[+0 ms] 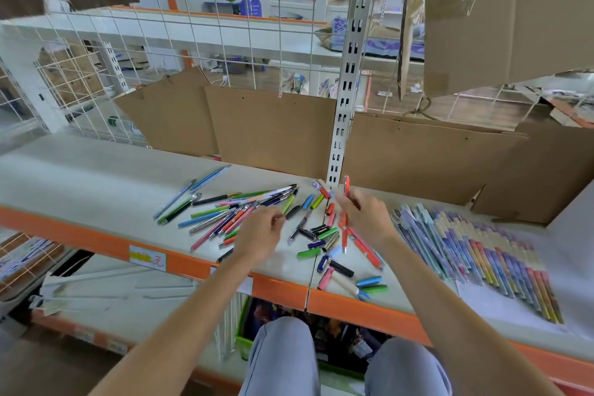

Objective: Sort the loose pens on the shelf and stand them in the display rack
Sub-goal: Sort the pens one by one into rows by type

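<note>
A heap of loose pens (231, 210) in many colours lies on the grey shelf (80, 177). My left hand (258, 231) hovers at the heap's right edge with curled fingers; whether it pinches a pen I cannot tell. My right hand (366, 214) is raised and grips several red pens (346, 185), one sticking up past the fingers, others hanging below. More red pens (366, 249) and loose caps (369, 281) lie under and in front of that hand. No display rack shows.
A neat row of patterned pens (482, 254) lies on paper at the right. Cardboard sheets (273, 128) lean against the wire back grid, beside a metal upright (345, 74). The orange shelf edge (193, 262) runs along the front; a large cardboard box (514, 10) hangs overhead.
</note>
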